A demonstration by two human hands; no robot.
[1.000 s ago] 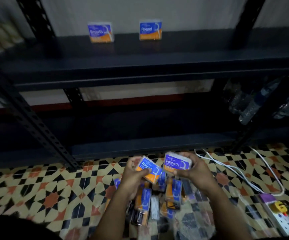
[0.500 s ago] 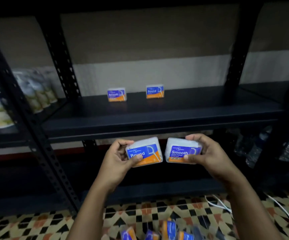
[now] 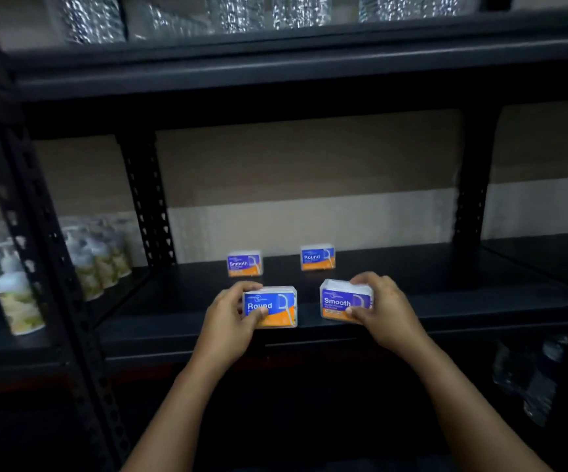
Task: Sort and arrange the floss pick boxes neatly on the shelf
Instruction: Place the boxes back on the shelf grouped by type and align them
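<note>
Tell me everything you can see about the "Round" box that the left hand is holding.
The "Round" box is a small clear plastic case with a blue and orange label that reads "Round" in white and shows a white floss pick drawing. It stands upright, label toward the camera, at the front edge of the dark shelf. The left hand grips its left end, thumb across the label. It is in front of the rear "Smooth" box, not touching it.
</note>
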